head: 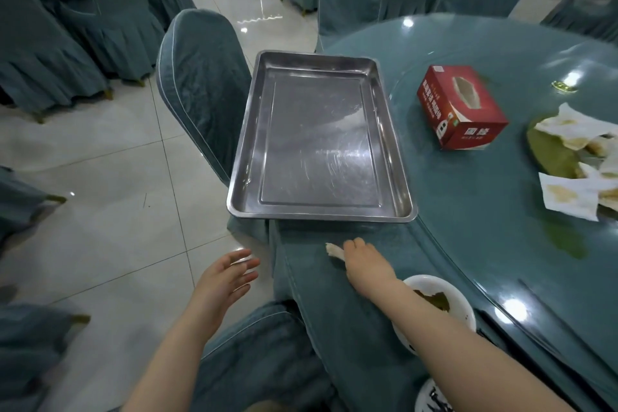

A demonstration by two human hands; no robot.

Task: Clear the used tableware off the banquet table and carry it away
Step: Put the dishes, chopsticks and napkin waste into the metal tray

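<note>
A crumpled scrap (333, 249) is pinched in the right hand's (363, 259) grip on the tabletop (468, 211) just before the steel tray (321, 141), the left hand (224, 278) held released.

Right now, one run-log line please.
tray: empty, on table edge | right hand: grips scrap | left hand: open | bowl: uncleared

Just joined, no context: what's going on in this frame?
A person is clearing a banquet table. Their right hand pinches a small pale scrap off the table edge, near an empty steel tray. The left hand hovers open off the table's side. A dirty white bowl, soiled napkins and a red tissue box remain.
</note>
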